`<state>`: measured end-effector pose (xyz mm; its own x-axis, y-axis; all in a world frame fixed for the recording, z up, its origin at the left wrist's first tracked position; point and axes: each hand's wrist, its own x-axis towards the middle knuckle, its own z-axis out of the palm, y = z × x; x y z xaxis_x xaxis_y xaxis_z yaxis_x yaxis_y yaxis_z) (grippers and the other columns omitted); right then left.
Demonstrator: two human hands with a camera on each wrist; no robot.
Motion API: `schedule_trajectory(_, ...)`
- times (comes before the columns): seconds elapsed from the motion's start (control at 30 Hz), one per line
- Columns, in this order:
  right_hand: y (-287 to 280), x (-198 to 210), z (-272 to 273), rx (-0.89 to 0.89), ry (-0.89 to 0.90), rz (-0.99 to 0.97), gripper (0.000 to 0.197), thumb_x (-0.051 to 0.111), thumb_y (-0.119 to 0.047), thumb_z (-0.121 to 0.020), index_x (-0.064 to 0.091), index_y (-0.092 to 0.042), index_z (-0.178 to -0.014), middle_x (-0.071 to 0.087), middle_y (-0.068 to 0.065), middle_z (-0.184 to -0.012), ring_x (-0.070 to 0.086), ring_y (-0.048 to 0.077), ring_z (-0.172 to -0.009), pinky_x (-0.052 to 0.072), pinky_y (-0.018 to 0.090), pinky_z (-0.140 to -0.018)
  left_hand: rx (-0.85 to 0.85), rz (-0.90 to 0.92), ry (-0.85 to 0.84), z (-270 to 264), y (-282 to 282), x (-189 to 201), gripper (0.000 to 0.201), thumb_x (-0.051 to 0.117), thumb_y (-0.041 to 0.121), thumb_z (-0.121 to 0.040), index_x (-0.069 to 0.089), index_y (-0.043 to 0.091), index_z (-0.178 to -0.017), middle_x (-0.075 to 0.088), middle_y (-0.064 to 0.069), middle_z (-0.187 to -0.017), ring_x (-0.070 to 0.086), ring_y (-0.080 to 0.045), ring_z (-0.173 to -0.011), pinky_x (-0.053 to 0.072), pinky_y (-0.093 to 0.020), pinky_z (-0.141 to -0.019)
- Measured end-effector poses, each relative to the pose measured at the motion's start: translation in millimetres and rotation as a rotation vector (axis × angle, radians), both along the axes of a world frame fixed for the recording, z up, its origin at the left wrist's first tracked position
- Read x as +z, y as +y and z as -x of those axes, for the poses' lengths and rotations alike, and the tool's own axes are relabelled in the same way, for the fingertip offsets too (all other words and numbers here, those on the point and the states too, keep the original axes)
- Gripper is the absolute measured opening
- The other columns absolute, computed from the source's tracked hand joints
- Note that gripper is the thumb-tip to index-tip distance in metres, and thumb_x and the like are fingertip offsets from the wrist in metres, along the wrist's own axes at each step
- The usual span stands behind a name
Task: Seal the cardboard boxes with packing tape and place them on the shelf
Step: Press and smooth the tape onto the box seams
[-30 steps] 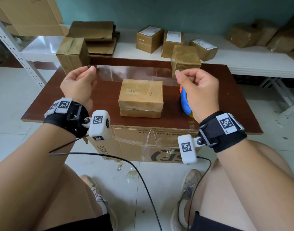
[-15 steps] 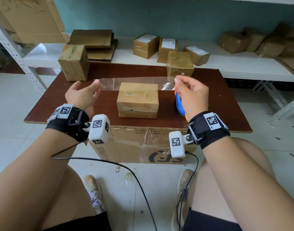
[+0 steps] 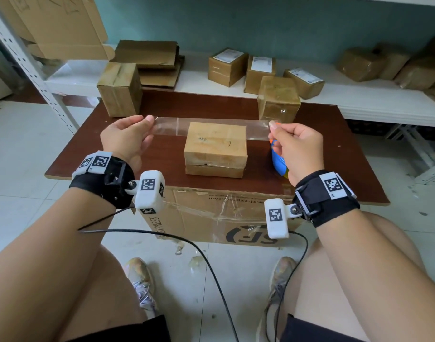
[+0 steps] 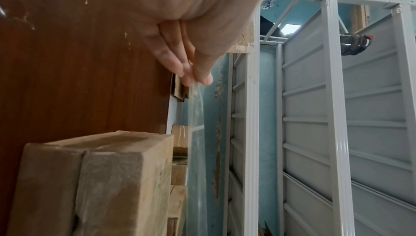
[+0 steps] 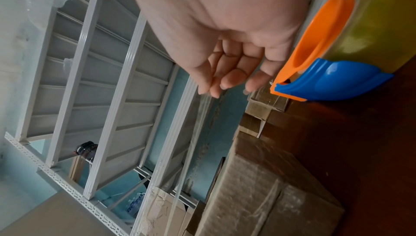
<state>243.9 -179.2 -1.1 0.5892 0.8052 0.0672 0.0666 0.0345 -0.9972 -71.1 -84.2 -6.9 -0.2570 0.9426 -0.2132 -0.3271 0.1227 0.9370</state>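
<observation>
A taped cardboard box (image 3: 215, 144) sits in the middle of the brown table (image 3: 88, 149). A strip of clear tape (image 3: 211, 127) stretches level over the box's far top edge. My left hand (image 3: 148, 119) pinches its left end and my right hand (image 3: 273, 125) pinches its right end. The left wrist view shows the left hand (image 4: 195, 76) pinching the tape (image 4: 195, 115) beside the box (image 4: 101, 177). In the right wrist view the right hand (image 5: 216, 88) pinches the tape (image 5: 198, 124). A blue and orange tape dispenser (image 5: 326, 79) stands on the table just beside that hand (image 3: 278, 164).
Two more boxes stand on the table, back left (image 3: 120, 90) and back right (image 3: 278, 99). Behind runs a low white shelf (image 3: 359, 99) with labelled boxes (image 3: 226, 66) and flattened cardboard (image 3: 147, 58). A large printed carton (image 3: 224, 218) sits under the table's front edge.
Both hands have come down and forward with the tape strip, which now lies across the box's far top edge instead of hanging behind it.
</observation>
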Motion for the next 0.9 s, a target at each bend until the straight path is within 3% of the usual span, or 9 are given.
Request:
schedule_trajectory(0.2,8.9,-5.0,-3.4,0.023,0.083,0.117,0.016,0.086,-0.024,-0.091,0.082,-0.008,-0.095,0.079,0.005,-0.083,0.066,0.009,-0.069,0.062,0.028,-0.074,0.016,0.039,-0.005,2.3,12.2,-2.3,0.044,0.088,0.009,-0.087,0.065,0.01,-0.124,0.081,-0.01,-0.104,0.081,-0.013,-0.088,0.057,-0.017,-0.067)
schedule_trajectory(0.47,13.1,-5.0,-3.3,0.018,0.138,0.187,0.014,0.085,-0.02,-0.092,0.08,-0.008,-0.093,0.077,0.007,-0.083,0.066,0.011,-0.067,0.066,0.034,-0.076,0.028,0.094,0.016,-3.8,21.8,-6.7,0.046,0.088,0.008,-0.086,0.063,0.012,-0.124,0.079,-0.013,-0.108,0.08,-0.009,-0.08,0.056,-0.016,-0.063)
schedule_trajectory(0.6,14.5,-7.5,0.4,0.02,0.131,0.195,0.011,0.082,-0.018,-0.095,0.077,-0.007,-0.095,0.074,0.009,-0.086,0.064,0.011,-0.069,0.065,0.033,-0.075,0.071,0.133,0.014,-6.7,25.1,-9.0,0.06,0.087,0.005,-0.087,0.053,0.015,-0.135,0.078,-0.016,-0.106,0.079,-0.011,-0.077,0.053,-0.017,-0.057)
schedule_trajectory(0.73,15.6,-10.8,0.4,0.029,0.133,0.2,0.017,0.077,-0.016,-0.098,0.075,-0.002,-0.107,0.069,0.01,-0.087,0.062,0.009,-0.067,0.066,0.035,-0.077,0.077,0.136,0.009,-9.5,24.4,-7.0,0.063,0.085,0.004,-0.088,0.05,0.013,-0.14,0.076,-0.015,-0.106,0.081,-0.01,-0.082,0.052,-0.017,-0.057)
schedule_trajectory(0.9,14.6,-12.6,0.8,0.028,0.131,0.203,0.012,0.076,-0.015,-0.099,0.075,-0.003,-0.1,0.067,0.01,-0.085,0.061,0.011,-0.068,0.066,0.036,-0.077,0.064,0.143,0.023,-11.0,23.0,-9.8,0.058,0.086,0.006,-0.088,0.054,0.011,-0.136,0.078,-0.015,-0.103,0.08,-0.01,-0.077,0.052,-0.018,-0.057)
